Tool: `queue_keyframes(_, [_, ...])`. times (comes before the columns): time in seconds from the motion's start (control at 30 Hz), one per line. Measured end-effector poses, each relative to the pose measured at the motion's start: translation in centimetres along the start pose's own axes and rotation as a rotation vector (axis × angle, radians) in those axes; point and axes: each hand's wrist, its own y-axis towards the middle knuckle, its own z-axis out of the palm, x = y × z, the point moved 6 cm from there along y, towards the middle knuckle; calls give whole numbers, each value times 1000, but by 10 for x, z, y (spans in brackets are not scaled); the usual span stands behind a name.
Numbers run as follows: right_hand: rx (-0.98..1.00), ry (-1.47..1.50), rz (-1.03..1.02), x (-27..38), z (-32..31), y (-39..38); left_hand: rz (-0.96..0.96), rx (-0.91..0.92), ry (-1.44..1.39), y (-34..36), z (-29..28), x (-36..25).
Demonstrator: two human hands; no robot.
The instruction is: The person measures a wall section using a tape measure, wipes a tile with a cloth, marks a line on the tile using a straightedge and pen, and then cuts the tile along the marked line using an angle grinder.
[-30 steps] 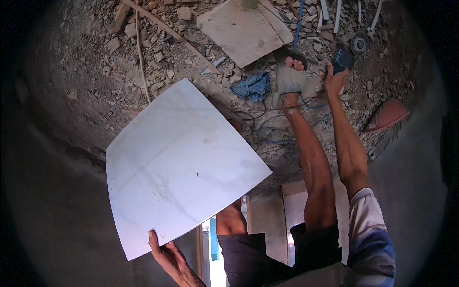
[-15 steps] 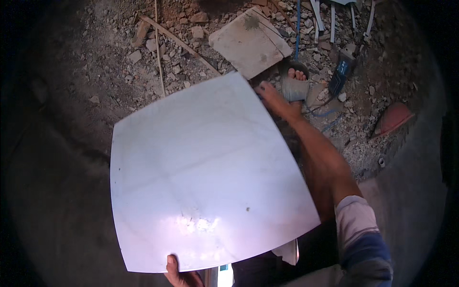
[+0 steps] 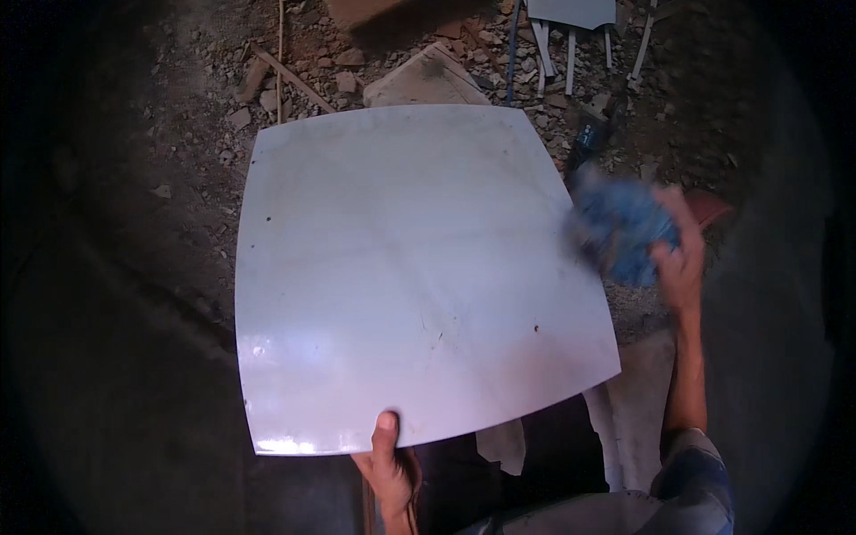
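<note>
A large glossy white tile (image 3: 401, 259) with a few dark specks fills the middle, its near edge closest to me. My left hand (image 3: 390, 464) grips that near edge, thumb on top and the other fingers out of sight underneath. Beyond the tile's right edge, my right hand (image 3: 682, 250) is closed on a crumpled blue cloth (image 3: 629, 232), smeared by motion. The cloth's left side overlaps the tile's right edge; whether it touches the surface I cannot tell.
Rubble covers the ground at the far side, with a pale slab (image 3: 423, 80) behind the tile and wooden sticks (image 3: 299, 78). At the far right lie white strips (image 3: 571, 62), a dark-and-blue power tool (image 3: 588, 135) and a reddish curved object (image 3: 709, 207).
My right hand has left the tile's far right edge and now holds the blue cloth at the right. The tile has turned clockwise, my left hand still gripping it.
</note>
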Motion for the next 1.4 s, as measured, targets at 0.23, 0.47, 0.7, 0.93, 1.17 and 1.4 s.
queue_keyframes(0.23, [420,217,-274,108,139,-20,-82,33,-46,23,12,21])
queue_keyframes(0.47, [380,30,-328,30,249,62,-71,-33,-33,51,-28,37])
queue_keyframes(0.7, [38,-207,-146,-67,247,135,-75,11,-12,79,-24,42])
queue_keyframes(0.93, [755,3,-194,66,236,-11,-75,-18,-10,102,-52,36])
queue_keyframes(1.17, [172,-189,-125,-30,195,8,-80,-122,-109,101,-21,47])
queue_keyframes(1.4, [367,-121,-295,51,210,-75,-41,-314,-322,96,-31,63])
